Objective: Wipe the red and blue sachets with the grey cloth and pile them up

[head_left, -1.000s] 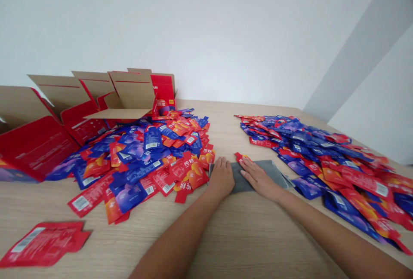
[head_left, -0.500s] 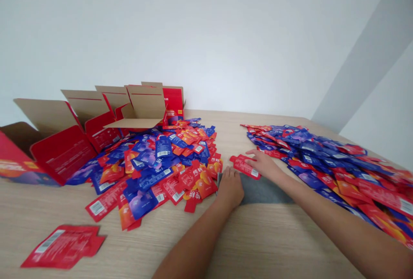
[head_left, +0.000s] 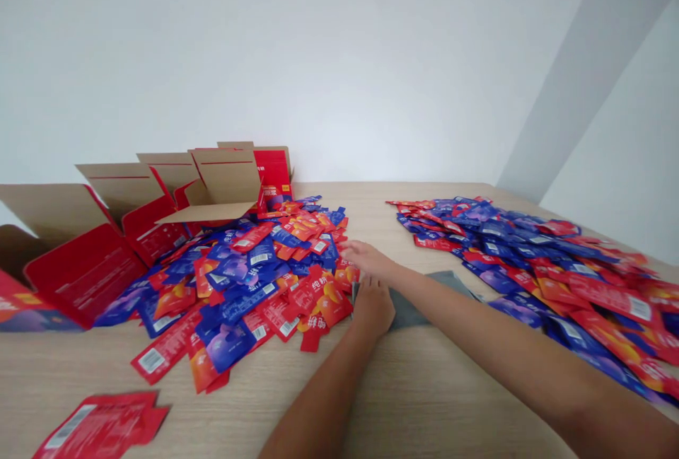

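My left hand (head_left: 373, 309) rests at the left end of a dark grey cloth (head_left: 419, 303), its fingers curled over the cloth's edge. Reaching across above it, my right hand (head_left: 366, 259) has its fingers stretched toward the left pile of pouches, with nothing visible in them. Red, orange and blue pouches (head_left: 318, 293) lie heaped just left of both hands. A red pouch (head_left: 253, 237) with a white label lies on top of that heap. My right forearm hides part of the cloth.
Another wide heap of red and blue pouches (head_left: 509, 247) covers the table's right side. Open red cardboard boxes (head_left: 79, 254) stand in a row at the left, flaps up. A lone red pouch (head_left: 100, 427) lies at the near left. A white wall (head_left: 339, 77) rises behind the table.
My right hand has moved left across my left hand and no longer holds the red pouch. A red pouch now lies on top of the left heap. My left hand stays on the cloth.
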`<state>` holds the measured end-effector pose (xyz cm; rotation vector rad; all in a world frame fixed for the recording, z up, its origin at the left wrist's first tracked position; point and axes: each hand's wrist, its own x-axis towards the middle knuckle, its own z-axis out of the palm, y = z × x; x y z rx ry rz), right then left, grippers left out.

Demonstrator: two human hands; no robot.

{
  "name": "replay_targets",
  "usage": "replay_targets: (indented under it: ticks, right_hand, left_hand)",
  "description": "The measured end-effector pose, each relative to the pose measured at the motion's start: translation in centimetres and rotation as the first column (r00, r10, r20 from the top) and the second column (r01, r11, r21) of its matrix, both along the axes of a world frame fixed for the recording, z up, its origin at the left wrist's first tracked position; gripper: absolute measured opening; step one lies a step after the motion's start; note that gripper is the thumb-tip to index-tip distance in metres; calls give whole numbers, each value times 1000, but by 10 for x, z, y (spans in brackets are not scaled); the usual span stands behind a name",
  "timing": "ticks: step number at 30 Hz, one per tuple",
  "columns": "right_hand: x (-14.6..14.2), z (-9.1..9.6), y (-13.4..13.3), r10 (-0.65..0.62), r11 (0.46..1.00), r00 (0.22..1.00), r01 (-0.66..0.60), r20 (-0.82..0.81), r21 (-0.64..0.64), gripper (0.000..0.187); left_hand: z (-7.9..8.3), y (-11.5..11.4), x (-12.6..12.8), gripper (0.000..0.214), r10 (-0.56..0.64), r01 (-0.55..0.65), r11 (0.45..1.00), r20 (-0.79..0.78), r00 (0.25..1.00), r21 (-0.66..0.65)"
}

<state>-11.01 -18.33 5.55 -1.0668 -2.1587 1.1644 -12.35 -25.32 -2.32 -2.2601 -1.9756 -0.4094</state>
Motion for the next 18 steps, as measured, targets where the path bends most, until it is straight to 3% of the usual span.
replay_targets:
  ticks: [2, 5, 9, 13, 18]
  right_hand:
    - [50, -19, 14, -123, 990, 987, 115, 107, 80, 33]
    - [132, -35, 37, -356, 922, 894, 290, 271, 257, 37]
    - [217, -38, 55, -553, 806, 729, 344, 403, 483, 42]
    - [254, -46, 61, -636, 743, 596, 304, 490, 596, 47]
    - [258, -56, 74, -635, 740, 543, 222, 550, 635, 50]
  left_hand:
    - [-1, 0, 1, 41, 42, -42, 999, 31, 999, 1]
    - [-1, -1, 1, 42, 32, -32, 999, 24, 999, -13]
    - [-1, -1, 0, 43, 40, -39, 999, 20, 999, -25]
    - [-3, 0, -1, 43, 45, -45, 999, 3, 999, -18]
    - [-4, 1, -1, 42, 44, -44, 999, -24, 999, -4]
